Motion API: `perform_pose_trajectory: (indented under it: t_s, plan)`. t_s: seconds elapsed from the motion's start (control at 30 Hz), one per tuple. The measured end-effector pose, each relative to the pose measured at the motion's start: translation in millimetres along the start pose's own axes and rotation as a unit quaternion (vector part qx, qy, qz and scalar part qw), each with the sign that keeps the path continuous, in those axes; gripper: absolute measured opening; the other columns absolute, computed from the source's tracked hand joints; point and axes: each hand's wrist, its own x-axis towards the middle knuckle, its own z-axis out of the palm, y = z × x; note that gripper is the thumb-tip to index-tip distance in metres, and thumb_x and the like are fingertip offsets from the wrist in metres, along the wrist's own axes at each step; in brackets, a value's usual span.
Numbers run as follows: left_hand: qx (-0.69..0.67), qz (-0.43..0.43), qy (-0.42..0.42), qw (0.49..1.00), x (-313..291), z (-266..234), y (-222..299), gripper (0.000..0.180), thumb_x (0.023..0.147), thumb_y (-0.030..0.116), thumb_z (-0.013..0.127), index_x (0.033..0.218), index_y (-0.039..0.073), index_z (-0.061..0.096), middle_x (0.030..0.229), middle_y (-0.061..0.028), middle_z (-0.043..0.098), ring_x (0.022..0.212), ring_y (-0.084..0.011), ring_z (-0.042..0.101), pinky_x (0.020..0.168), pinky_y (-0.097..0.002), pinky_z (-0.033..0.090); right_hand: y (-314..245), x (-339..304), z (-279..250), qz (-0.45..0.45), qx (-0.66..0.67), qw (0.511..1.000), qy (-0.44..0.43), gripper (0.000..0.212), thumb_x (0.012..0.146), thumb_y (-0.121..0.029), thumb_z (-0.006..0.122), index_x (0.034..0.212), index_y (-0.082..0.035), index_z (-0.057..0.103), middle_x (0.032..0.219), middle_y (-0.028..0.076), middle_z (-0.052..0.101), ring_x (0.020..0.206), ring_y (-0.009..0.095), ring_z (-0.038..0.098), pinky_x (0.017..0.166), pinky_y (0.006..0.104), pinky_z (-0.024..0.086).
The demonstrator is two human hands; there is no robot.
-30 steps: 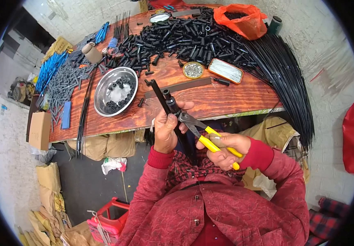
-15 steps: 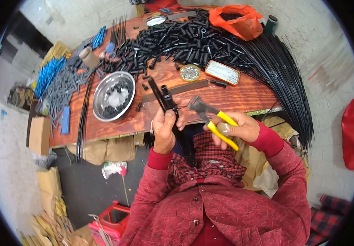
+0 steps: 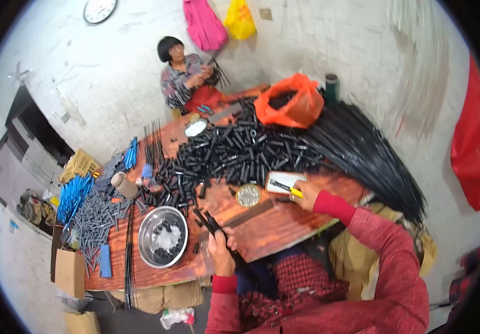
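Observation:
My left hand (image 3: 221, 253) is closed around several black rods (image 3: 209, 221), their upper ends pointing up and away over the table's near edge. One of them carried a thicker sleeve-like end a moment ago; now the blur hides such detail. My right hand (image 3: 308, 196) grips yellow-handled pincers (image 3: 294, 192) with dark jaws, held low over a shallow white-lined rectangular tray (image 3: 273, 187). Whether the jaws touch the tray I cannot tell. Beside it stands a round tin of small shiny metal pieces (image 3: 248, 195). A steel bowl (image 3: 144, 246) holding black pieces and white material sits left of my left hand.
Black tubular parts (image 3: 234, 145) are heaped mid-table, with an orange bag (image 3: 290, 114) behind. Long black rods (image 3: 368, 150) overhang the right edge. Grey parts (image 3: 98, 225) and blue rods (image 3: 75, 196) lie left. Across the table a person (image 3: 180, 83) holds thin dark rods.
My view has tilted up, bringing the person and wall into sight. My right hand has carried the pincers away from the rods to the rectangular tray; my left hand still holds the rods.

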Motion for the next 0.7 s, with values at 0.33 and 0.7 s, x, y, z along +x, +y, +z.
perform_pose_trajectory:
  t_s: [0.33, 0.7]
  plan:
    - [0.004, -0.006, 0.004, 1.0, 22, 0, 13, 0.032, 0.1, 0.024, 0.045, 0.122, 0.001, 0.047, 0.078, -0.0011, 0.05, 0.058, -0.0046, 0.04, 0.049, -0.0192, 0.034, -41, 74, 32, -0.05, 0.001, 0.996, -0.072, 0.025, 0.082, -0.025, 0.066, 0.098, -0.005, 0.064, 0.084, 0.02, 0.065, 0.083, 0.039, 0.063, 0.071, 0.0438, 0.048]
    - [-0.005, -0.031, 0.005, 0.999, 20, 2, 7, 0.03, 0.1, 0.022, 0.044, 0.121, 0.0, 0.048, 0.075, -0.0012, 0.049, 0.056, -0.0051, 0.039, 0.049, -0.0199, 0.034, -59, 110, 86, -0.085, -0.11, 0.988, -0.064, 0.024, 0.073, -0.008, 0.062, 0.097, -0.004, 0.064, 0.097, 0.018, 0.063, 0.088, 0.038, 0.062, 0.075, 0.0458, 0.051]
